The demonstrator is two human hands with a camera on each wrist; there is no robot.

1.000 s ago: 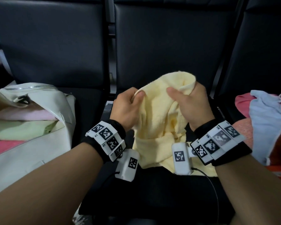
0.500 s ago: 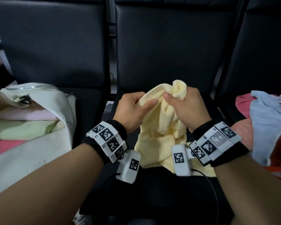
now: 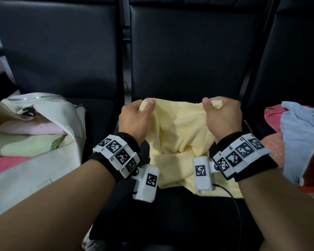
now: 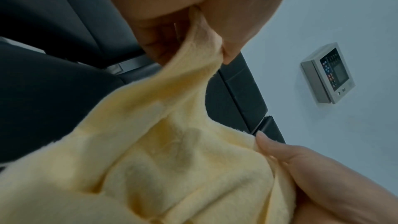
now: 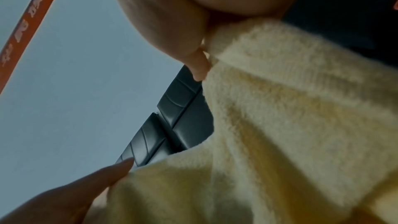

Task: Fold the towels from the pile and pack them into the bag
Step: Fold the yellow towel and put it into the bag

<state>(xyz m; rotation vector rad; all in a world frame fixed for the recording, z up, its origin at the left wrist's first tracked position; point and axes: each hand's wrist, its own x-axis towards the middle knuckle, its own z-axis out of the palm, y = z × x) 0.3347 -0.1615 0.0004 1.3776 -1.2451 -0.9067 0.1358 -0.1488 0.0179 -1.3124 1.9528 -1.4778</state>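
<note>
The yellow towel [image 3: 178,142] lies crumpled on the middle black seat [image 3: 170,214], its far edge lifted and stretched between the two fists. The left hand [image 3: 134,120] pinches one end, the right hand [image 3: 223,118] the other, probably corners. Leftward sits the bag [image 3: 43,160], holding folded towels.

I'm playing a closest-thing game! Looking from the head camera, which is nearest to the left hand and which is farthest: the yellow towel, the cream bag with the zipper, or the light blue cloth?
1. The fluffy yellow towel: pinched by the left hand, over the middle seat.
2. The cream zippered fabric bag: on the left seat.
3. The light blue cloth: far right, beyond the right hand.
</note>
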